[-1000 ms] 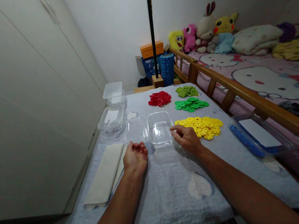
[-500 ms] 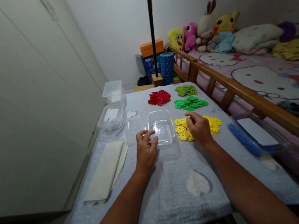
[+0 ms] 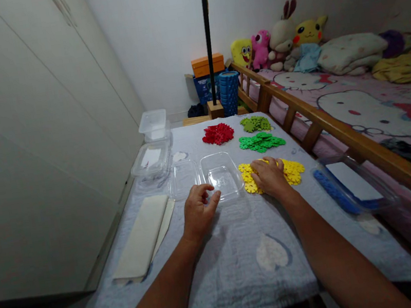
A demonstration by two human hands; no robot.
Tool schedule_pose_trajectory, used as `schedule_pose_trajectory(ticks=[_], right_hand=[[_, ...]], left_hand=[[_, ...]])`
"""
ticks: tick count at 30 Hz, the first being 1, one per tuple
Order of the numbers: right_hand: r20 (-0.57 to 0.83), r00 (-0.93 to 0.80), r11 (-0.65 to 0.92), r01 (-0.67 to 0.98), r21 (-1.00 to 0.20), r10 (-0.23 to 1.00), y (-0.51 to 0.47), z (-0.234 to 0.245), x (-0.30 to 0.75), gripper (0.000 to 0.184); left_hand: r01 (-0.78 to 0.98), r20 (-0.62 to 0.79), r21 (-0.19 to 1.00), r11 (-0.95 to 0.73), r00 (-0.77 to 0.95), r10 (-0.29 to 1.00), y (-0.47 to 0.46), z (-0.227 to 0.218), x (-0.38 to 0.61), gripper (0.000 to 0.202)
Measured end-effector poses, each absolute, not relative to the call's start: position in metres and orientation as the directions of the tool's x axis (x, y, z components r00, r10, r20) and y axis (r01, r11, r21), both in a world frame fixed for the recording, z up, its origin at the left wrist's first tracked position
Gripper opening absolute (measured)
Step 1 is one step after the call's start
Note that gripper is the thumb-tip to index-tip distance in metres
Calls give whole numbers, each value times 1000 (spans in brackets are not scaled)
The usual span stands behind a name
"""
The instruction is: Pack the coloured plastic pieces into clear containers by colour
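A clear plastic container [image 3: 225, 196] stands uncovered in the middle of the table, with a clear lid [image 3: 185, 178] lying flat at its left. My left hand [image 3: 199, 211] is at the container's near left corner, its fingers curled and the thumb apart, holding nothing; whether it touches the wall I cannot tell. My right hand [image 3: 271, 177] rests on a pile of yellow snowflake-shaped plastic discs [image 3: 293, 170], fingers spread and bent down over them. Its fingertips are partly hidden among the discs. Behind lie piles of green discs [image 3: 261, 142], light green discs [image 3: 255, 123] and red discs [image 3: 218, 134].
Stacked clear containers [image 3: 150, 157] stand at the back left, nearer me a folded beige cloth [image 3: 143, 239]. On the right, a lidded container [image 3: 336, 193] holds blue pieces. A wooden bed rail [image 3: 325, 124] runs along the right side; a black pole [image 3: 208, 39] rises behind the table.
My right hand has lowered onto the yellow discs and its fingers have spread. The left hand has shifted slightly toward me and left. The clear container has moved slightly.
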State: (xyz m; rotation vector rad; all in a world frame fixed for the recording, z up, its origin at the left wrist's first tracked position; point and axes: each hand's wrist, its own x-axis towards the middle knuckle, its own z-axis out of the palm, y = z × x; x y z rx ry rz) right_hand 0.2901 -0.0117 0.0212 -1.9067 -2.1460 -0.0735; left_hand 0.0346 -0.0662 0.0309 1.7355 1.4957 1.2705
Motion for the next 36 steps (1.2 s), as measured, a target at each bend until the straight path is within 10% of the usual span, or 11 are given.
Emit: schedule_pose_trajectory(ticks=[12,19,36], right_hand=[[503,-55,202,949,-243,862,-9,26,288,14],[678,-122,523,739,-425,725,-23,39,268,21],[448,-336,542,684,-488,828,-38,45,238,19]], left_hand=[[325,205,933,-154,-128,970,-63,31,27,36],[211,124,974,-85,-179,976,-61,31,29,54],[91,34,996,-16,-198,980,-62,34,35,55]])
